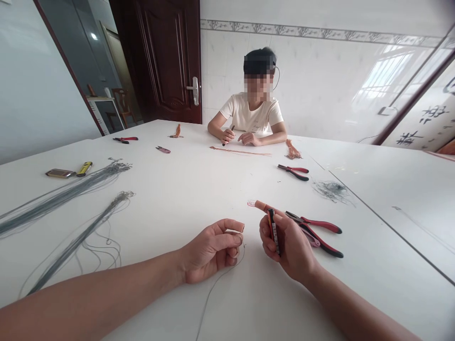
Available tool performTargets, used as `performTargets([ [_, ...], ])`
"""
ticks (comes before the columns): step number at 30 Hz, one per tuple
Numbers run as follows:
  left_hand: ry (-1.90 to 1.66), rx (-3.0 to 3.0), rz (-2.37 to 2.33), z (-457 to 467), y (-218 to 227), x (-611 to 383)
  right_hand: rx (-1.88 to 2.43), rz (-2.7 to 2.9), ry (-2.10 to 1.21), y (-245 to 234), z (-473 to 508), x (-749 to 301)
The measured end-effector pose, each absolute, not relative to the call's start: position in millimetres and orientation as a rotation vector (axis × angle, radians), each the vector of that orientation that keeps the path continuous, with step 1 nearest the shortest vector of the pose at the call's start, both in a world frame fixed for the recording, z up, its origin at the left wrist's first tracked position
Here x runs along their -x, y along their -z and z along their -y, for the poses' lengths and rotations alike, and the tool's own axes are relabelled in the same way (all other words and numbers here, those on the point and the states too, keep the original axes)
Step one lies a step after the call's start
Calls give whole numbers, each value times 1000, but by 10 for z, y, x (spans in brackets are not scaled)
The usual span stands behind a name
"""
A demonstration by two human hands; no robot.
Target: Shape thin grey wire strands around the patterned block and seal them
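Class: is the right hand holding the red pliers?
No: the right hand holds a slim orange-black object; the pliers lie on the table.

The pliers (322,225) have glossy red and black plastic handles and dull grey metal heads. The thin grey cord (220,279) looks matt and smooth. The worktop (185,199) is smooth and white with a faint sheen. Beyond it, the door (167,61) is polished dark wood with a shiny metal handle (194,91), and the wall tiles (222,59) are glossy white ceramic.
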State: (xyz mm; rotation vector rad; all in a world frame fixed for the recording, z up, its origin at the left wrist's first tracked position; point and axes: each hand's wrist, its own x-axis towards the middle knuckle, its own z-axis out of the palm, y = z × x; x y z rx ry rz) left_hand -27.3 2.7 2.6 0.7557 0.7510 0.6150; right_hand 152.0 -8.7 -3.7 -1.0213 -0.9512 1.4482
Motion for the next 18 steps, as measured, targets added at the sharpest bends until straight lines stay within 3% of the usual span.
performTargets([
  [18,-613,-762,-751,-13,-29,278,1175,1149,-1325,80,94,-1543],
])
